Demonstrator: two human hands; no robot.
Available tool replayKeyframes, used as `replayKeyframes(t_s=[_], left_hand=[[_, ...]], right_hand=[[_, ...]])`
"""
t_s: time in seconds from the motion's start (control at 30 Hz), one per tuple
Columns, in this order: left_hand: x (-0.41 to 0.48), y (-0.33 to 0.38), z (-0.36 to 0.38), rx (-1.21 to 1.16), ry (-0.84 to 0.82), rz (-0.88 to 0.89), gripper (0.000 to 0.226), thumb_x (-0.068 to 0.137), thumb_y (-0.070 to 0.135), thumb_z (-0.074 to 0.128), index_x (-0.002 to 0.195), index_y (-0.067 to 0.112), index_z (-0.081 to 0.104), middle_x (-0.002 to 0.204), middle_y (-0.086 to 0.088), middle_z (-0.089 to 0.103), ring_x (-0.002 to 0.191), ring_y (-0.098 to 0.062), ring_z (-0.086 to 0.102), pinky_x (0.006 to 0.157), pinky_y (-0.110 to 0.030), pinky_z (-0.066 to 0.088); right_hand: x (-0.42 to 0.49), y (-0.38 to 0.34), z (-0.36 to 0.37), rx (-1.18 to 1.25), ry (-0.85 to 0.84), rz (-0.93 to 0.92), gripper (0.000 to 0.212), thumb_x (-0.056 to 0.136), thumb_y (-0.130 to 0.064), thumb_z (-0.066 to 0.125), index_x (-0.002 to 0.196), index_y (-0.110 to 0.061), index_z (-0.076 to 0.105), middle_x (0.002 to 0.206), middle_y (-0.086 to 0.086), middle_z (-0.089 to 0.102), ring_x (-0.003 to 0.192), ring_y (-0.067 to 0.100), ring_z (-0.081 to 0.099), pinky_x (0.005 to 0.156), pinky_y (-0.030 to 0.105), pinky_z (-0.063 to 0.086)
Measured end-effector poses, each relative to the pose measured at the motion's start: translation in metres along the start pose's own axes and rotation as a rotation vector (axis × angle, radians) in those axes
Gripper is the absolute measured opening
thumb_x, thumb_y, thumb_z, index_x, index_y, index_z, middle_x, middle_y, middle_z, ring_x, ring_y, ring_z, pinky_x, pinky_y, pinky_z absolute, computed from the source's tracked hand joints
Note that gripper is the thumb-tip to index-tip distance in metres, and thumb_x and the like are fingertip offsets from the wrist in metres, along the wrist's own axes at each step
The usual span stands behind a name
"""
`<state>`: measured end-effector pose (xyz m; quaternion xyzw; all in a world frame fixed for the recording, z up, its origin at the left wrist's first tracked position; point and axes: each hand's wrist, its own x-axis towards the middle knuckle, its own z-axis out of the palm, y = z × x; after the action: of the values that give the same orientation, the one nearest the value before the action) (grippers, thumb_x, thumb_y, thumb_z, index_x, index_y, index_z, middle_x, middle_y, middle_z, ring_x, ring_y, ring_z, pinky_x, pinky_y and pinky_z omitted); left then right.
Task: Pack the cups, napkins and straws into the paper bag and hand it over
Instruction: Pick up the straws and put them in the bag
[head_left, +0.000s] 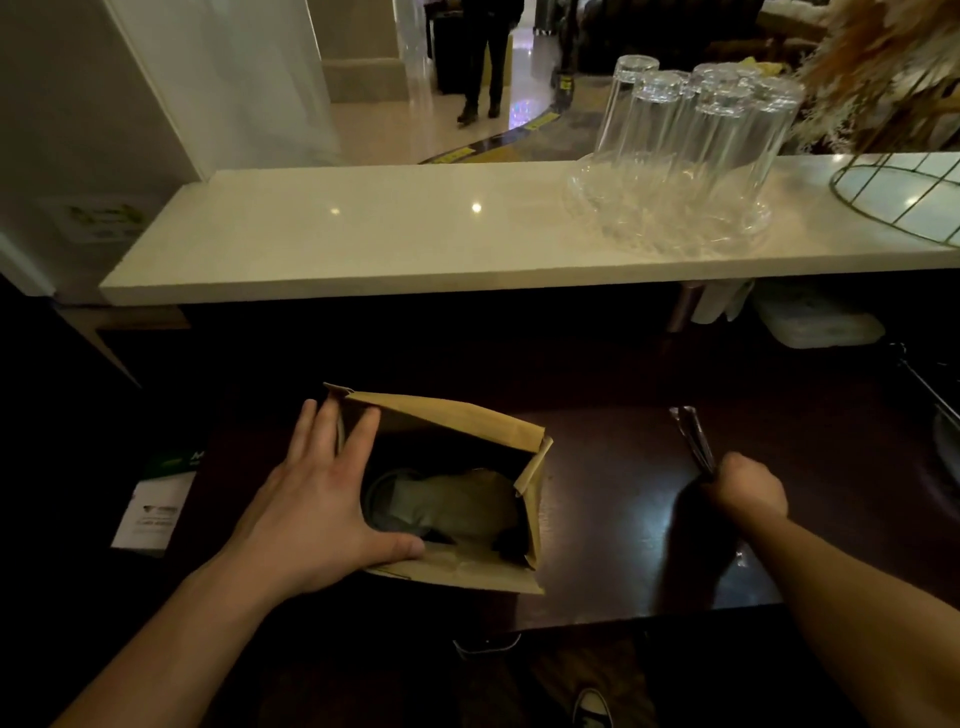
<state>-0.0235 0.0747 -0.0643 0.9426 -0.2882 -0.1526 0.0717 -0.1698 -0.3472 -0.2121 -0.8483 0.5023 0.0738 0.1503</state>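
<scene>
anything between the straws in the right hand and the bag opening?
Nothing visible. The right hand holds the straws over bare dark counter; the paper bag stands open, the left hand on its left edge only.

I've got the paper bag (467, 566) standing open on the desk (613, 519), toward its left edge, with a cup lid (387, 501) and napkins (462, 501) down inside it. My left hand (322, 514) sits on the bag's left rim. My right hand (748, 488) is well to the right of the bag, gripping straws (693, 439) over the desk. Behind and above, a counter (363, 234) carries upturned glasses (691, 150) on a tray (670, 228) near its right end.
</scene>
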Motion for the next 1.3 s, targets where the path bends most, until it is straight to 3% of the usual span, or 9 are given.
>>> replayKeyframes(t_s=[0.17, 0.27, 0.43, 0.53, 0.8, 0.93, 1.03, 1.13, 1.3], left_hand=[[0.003, 0.000, -0.001, -0.017, 0.002, 0.004, 0.136, 0.054, 0.083, 0.064, 0.149, 0.033, -0.020, 0.157, -0.002, -0.032, 0.141, -0.018, -0.034, 0.118, -0.048, 0.014], [0.003, -0.001, -0.002, -0.025, -0.003, 0.012, 0.135, 0.056, 0.081, 0.065, 0.149, 0.032, -0.020, 0.157, -0.002, -0.032, 0.142, -0.018, -0.033, 0.118, -0.048, 0.014], [0.004, -0.003, -0.002, -0.058, -0.015, 0.026, 0.133, 0.058, 0.079, 0.066, 0.149, 0.033, -0.019, 0.156, 0.000, -0.035, 0.141, -0.017, -0.035, 0.117, -0.050, 0.015], [0.005, -0.006, -0.002, -0.095, -0.018, 0.028, 0.132, 0.058, 0.080, 0.066, 0.148, 0.037, -0.020, 0.155, 0.004, -0.036, 0.139, -0.014, -0.036, 0.117, -0.052, 0.017], [0.011, -0.019, -0.007, -0.167, -0.044, 0.072, 0.136, 0.049, 0.086, 0.064, 0.146, 0.043, -0.021, 0.154, 0.012, -0.036, 0.138, -0.010, -0.038, 0.117, -0.055, 0.017], [0.013, -0.023, -0.006, -0.195, -0.055, 0.080, 0.138, 0.047, 0.085, 0.067, 0.146, 0.044, -0.020, 0.155, 0.011, -0.034, 0.139, -0.011, -0.036, 0.118, -0.054, 0.017], [0.014, -0.026, -0.006, -0.247, -0.049, 0.105, 0.139, 0.046, 0.081, 0.071, 0.147, 0.044, -0.016, 0.157, 0.012, -0.031, 0.141, -0.011, -0.033, 0.119, -0.051, 0.017], [0.016, -0.030, -0.003, -0.321, -0.010, 0.132, 0.140, 0.044, 0.079, 0.074, 0.149, 0.044, -0.012, 0.158, 0.015, -0.026, 0.144, -0.010, -0.027, 0.118, -0.052, 0.020], [0.016, -0.036, 0.001, -0.311, -0.013, 0.118, 0.139, 0.055, 0.060, 0.084, 0.148, 0.041, -0.018, 0.157, 0.016, -0.028, 0.140, -0.007, -0.032, 0.120, -0.049, 0.010]], right_hand=[[-0.011, -0.025, -0.018, 0.130, 0.051, -0.093, 0.022, 0.082, -0.029, 0.069, 0.086, -0.009, 0.061, 0.074, 0.009, 0.063, 0.065, 0.026, 0.063, 0.066, 0.040, 0.056], [-0.038, -0.055, -0.044, 0.332, 0.147, -0.287, 0.016, 0.081, -0.021, 0.071, 0.094, -0.013, 0.069, 0.077, 0.004, 0.069, 0.064, 0.018, 0.065, 0.062, 0.032, 0.053], [-0.102, -0.109, -0.113, 0.682, 0.218, -0.588, 0.012, 0.079, -0.009, 0.071, 0.078, -0.020, 0.066, 0.069, 0.000, 0.067, 0.059, 0.010, 0.063, 0.061, 0.028, 0.054], [-0.143, -0.137, -0.149, 0.859, 0.130, -0.747, 0.012, 0.082, -0.002, 0.068, 0.082, -0.014, 0.066, 0.067, 0.006, 0.066, 0.053, 0.007, 0.063, 0.058, 0.018, 0.053], [-0.204, -0.197, -0.165, 1.082, -0.247, -1.049, 0.012, 0.079, -0.005, 0.065, 0.090, -0.008, 0.059, 0.086, 0.014, 0.073, 0.065, 0.019, 0.069, 0.061, 0.030, 0.056], [-0.207, -0.217, -0.130, 0.772, -0.275, -1.110, 0.019, 0.079, -0.013, 0.069, 0.093, -0.021, 0.059, 0.083, 0.011, 0.068, 0.074, 0.026, 0.070, 0.063, 0.049, 0.059], [-0.211, -0.223, -0.111, 0.353, -0.135, -1.184, 0.018, 0.077, -0.017, 0.068, 0.090, -0.026, 0.058, 0.079, -0.003, 0.065, 0.072, 0.019, 0.064, 0.063, 0.040, 0.055], [-0.213, -0.222, -0.096, -0.183, -0.060, -1.196, 0.025, 0.086, -0.019, 0.061, 0.111, -0.020, 0.058, 0.090, 0.001, 0.063, 0.079, 0.021, 0.061, 0.063, 0.031, 0.049], [-0.210, -0.221, -0.070, -0.607, 0.030, -1.156, 0.017, 0.094, -0.012, 0.050, 0.109, -0.010, 0.058, 0.096, 0.008, 0.065, 0.083, 0.028, 0.065, 0.068, 0.039, 0.057]])
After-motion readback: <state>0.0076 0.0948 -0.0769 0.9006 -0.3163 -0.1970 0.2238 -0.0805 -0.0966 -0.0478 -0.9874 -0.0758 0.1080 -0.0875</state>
